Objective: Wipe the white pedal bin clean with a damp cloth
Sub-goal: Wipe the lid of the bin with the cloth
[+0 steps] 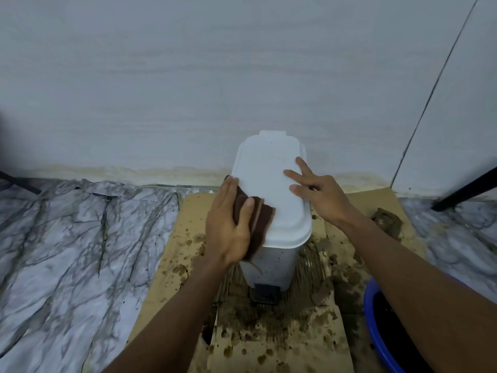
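Nearest to us, down in the right corner, sits a blue basin (371, 316) with dark water in it, resting at the edge of a sheet of cardboard (282, 345) that is spattered all over with brown, wet stains. Both bare forearms reach in from the bottom across that cardboard. And there's the white pedal bin (277, 265), standing upright in the middle of the cardboard, its dark pedal (265, 293) pointing towards us and its front speckled with small dark spots. The lid (269, 179) is down.

Up to the hands now. The left hand (228, 227) lies flat over a brown cloth (262, 219) at the lid's near left edge, fingers straight along the left side, thumb laid on top of the cloth, pressing it to the bin; a tail of cloth hangs down the bin's front corner. The right hand (320, 195) rests on the right side of the lid, fingers straight and spread wide, holding nothing.

On the cardboard to the right of the bin lies a small brown lump (386, 219); what it is, I can't tell. Grey-veined marble floor (67, 251) spreads either side. A black bar (468, 189) slants in at the right. Behind the bin rises the pale wall (188, 76), stained yellowish along its foot.
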The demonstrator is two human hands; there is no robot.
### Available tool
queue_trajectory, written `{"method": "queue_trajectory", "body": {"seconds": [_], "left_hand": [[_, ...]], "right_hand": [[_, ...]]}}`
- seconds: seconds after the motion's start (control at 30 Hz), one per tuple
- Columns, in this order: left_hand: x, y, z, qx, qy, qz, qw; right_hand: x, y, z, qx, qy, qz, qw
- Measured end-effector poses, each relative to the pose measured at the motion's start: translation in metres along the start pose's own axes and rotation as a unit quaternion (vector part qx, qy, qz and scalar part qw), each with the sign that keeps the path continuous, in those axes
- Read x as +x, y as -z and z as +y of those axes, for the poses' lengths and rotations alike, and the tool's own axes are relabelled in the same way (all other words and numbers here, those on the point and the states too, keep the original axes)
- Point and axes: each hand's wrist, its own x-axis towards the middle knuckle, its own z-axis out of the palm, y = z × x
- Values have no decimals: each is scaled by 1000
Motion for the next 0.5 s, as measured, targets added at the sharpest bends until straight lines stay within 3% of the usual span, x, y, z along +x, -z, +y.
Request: {"method": "queue_trajectory", "body": {"seconds": [0.07, 0.13, 0.27, 0.33, 0.4, 0.5], "left_hand": [[-14, -10, 15, 76, 27, 41, 996], [-31, -21, 31, 174, -14, 50, 983], [-35, -38, 56, 260, -161, -55, 951], [-22, -33, 62, 270, -198, -100, 937], [-2, -19, 64, 274, -194, -165, 927], [36, 6, 51, 263, -121, -256, 922]], "right_hand": [[0, 0, 1, 4, -1, 4, 1000], [0, 0, 2, 6, 1, 7, 1000], [1, 0, 1, -20, 14, 9, 1000], [2, 1, 0, -30, 16, 8, 999], [4, 1, 0, -23, 12, 1, 1000], [4, 0, 1, -15, 6, -2, 1000]]}}
